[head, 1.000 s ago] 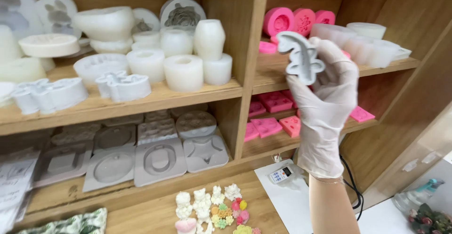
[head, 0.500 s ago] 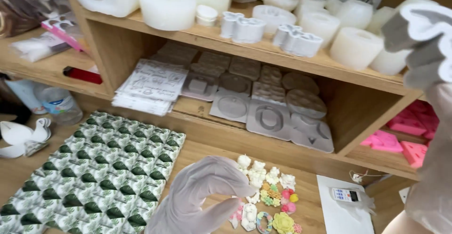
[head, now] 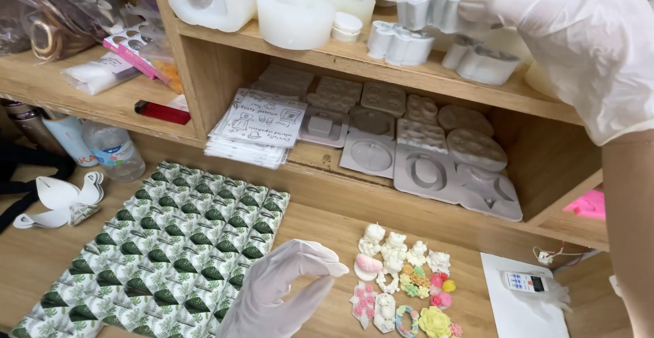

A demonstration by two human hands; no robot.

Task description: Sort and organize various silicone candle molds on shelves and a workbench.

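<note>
Both my hands wear white gloves. My right hand (head: 579,45) is raised at the upper right and grips a pale silicone mould (head: 436,6) by its right end, in front of the upper shelf. My left hand (head: 283,297) hovers low over the wooden table with thumb and fingers curled close together, holding nothing that I can see. It is between a green leaf-patterned sheet (head: 163,249) and a cluster of small cast figures and flowers (head: 402,287).
White moulds (head: 293,18) crowd the upper shelf. Flat grey moulds (head: 422,154) and a stack of printed cards (head: 255,123) lie on the lower shelf. A red lighter (head: 162,112), plastic bottle (head: 112,151), white bird cut-outs (head: 58,198) and small scale (head: 524,282) surround the table.
The view has swung left and down from the shelves to the table. My right hand keeps the mould raised; my left hand has come into view low over the table.
</note>
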